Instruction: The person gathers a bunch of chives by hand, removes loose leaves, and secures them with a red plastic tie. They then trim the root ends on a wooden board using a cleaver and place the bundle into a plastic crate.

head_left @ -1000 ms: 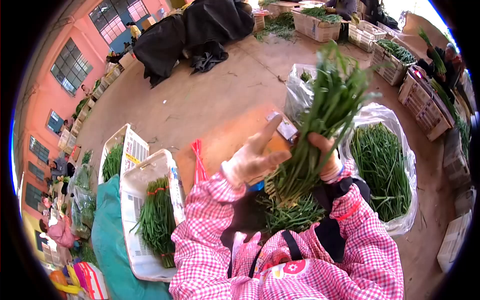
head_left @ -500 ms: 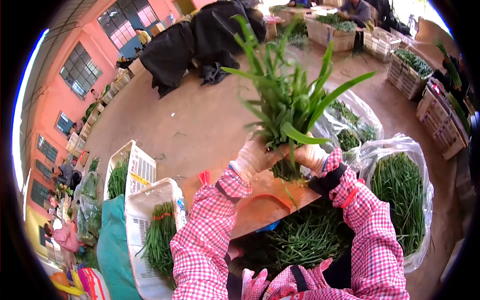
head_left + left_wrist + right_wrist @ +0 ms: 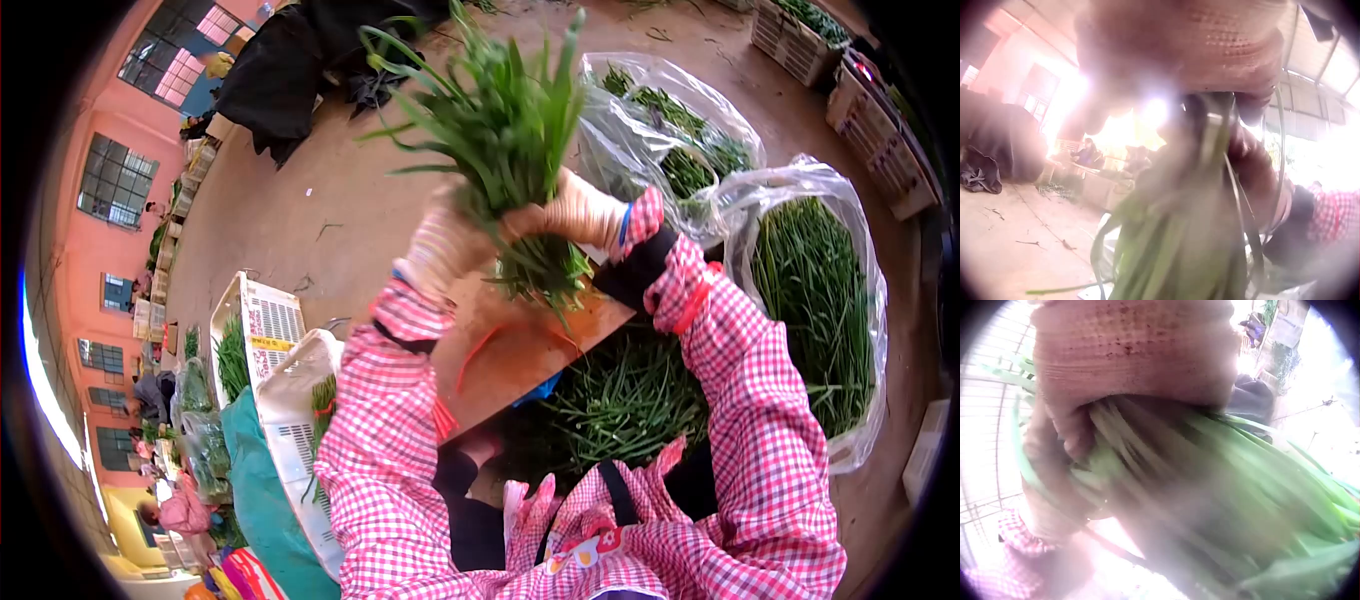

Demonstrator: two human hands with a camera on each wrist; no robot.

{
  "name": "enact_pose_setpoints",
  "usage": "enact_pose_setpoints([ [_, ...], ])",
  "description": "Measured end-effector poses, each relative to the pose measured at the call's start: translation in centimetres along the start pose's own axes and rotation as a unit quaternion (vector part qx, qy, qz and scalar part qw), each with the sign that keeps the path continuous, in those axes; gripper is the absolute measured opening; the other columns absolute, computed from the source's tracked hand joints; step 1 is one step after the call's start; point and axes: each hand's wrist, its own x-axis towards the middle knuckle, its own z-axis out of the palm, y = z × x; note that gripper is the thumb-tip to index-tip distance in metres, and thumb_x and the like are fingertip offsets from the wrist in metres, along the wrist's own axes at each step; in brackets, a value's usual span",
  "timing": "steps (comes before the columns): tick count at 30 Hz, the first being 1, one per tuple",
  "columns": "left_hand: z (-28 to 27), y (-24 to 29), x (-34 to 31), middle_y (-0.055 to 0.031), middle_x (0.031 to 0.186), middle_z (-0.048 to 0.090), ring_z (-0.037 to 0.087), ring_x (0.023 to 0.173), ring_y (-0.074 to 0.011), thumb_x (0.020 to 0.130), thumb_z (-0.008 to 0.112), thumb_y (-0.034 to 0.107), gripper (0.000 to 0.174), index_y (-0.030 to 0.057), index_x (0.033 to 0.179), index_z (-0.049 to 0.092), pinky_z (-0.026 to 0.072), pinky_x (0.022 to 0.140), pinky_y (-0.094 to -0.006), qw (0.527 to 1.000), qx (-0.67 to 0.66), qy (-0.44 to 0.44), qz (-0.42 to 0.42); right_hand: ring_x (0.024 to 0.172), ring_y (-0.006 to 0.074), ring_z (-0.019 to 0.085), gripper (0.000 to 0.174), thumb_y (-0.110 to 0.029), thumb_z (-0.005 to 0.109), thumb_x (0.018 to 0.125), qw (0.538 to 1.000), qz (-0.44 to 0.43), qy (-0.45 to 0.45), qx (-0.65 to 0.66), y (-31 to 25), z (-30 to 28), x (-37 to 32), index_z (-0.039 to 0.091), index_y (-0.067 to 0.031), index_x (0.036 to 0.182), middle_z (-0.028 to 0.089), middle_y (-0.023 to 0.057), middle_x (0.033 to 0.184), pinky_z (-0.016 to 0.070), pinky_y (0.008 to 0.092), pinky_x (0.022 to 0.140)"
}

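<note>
A loose bunch of garlic chives [image 3: 510, 130] stands upright above the board, leaf tips up and stem ends hanging below the hands. My left hand [image 3: 450, 240], in a pale glove, grips it from the left. From the right, my gloved right hand [image 3: 580, 212] holds it round the middle, close against the left. In the left wrist view, blurred chive leaves [image 3: 1172, 256] spread beyond the glove. The right wrist view shows the fingers curled over the chives [image 3: 1229, 469]. Below lies an orange-brown board [image 3: 520, 345] with a red tie [image 3: 475, 358] on it.
Loose chives [image 3: 640, 400] lie in front of my lap. Plastic-lined containers of greens [image 3: 815, 290] stand on the right. On the left are white crates [image 3: 300, 375] beside a green cloth [image 3: 265, 480]. A black cover [image 3: 270, 100] drapes a pile farther back.
The left hand, open beside the bunch a second ago, now grips it with the right hand. The bunch has moved up and left, off my lap to above the board.
</note>
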Motion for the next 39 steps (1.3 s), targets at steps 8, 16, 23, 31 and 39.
enact_pose_setpoints([
  [8,-4.7,9.8,-4.1,-0.0048,0.116,0.064,0.060,0.102,-0.0167,0.087,0.071,0.021,0.037,0.0038,0.118,0.062,0.0493,0.087,-0.0309,0.972,-0.233,0.003,-0.017,0.085,0.0120,0.065,0.038,-0.024,0.072,0.084,0.976,0.101,-0.170,0.097,-9.3,4.1,-2.8,0.066,-0.0023,0.114,0.070,0.0060,0.098,0.0528,0.0287,0.077],
  [16,1.1,16.5,-13.7,-0.0163,0.111,0.068,0.066,0.098,-0.0235,0.083,0.071,0.018,0.032,-0.0031,0.107,0.067,0.0558,0.085,-0.0373,0.820,-0.467,0.146,-0.298,0.080,0.0137,0.067,0.047,-0.029,0.073,0.086,0.916,0.168,-0.222,0.290,-5.8,11.6,-12.7,0.058,-0.0012,0.120,0.069,0.0073,0.102,0.0565,0.0293,0.073],
  [23,-3.0,14.9,-24.8,-0.0151,0.101,0.070,0.066,0.102,-0.0313,0.088,0.068,0.026,0.023,0.0030,0.091,0.066,0.0549,0.089,-0.0501,0.720,-0.610,0.264,-0.199,0.101,0.0166,0.062,0.061,-0.037,0.066,0.091,0.927,0.273,-0.190,0.170,2.8,13.7,-23.9,0.047,-0.0053,0.140,0.064,0.0097,0.117,0.0514,0.0320,0.084],
  [31,-3.1,10.8,-38.0,-0.0186,0.109,0.067,0.066,0.099,-0.0311,0.094,0.060,0.034,0.044,-0.0047,0.115,0.061,0.0553,0.089,-0.0498,0.700,-0.532,0.447,-0.166,0.053,0.0046,0.050,0.023,-0.029,0.063,0.095,0.928,0.340,-0.060,0.140,-1.3,12.0,-27.8,0.067,-0.0096,0.106,0.059,-0.0049,0.074,0.0421,0.0204,0.047],
  [39,-3.7,10.1,-43.5,-0.0171,0.114,0.066,0.060,0.113,-0.0327,0.091,0.064,0.029,0.037,-0.0024,0.110,0.061,0.0450,0.102,-0.0565,0.619,-0.539,0.561,-0.107,0.083,0.0286,0.066,0.036,-0.035,0.072,0.079,0.817,0.307,-0.248,-0.420,-4.6,7.1,-31.0,0.069,-0.0057,0.100,0.070,0.0134,0.088,0.0519,0.0394,0.076],
])
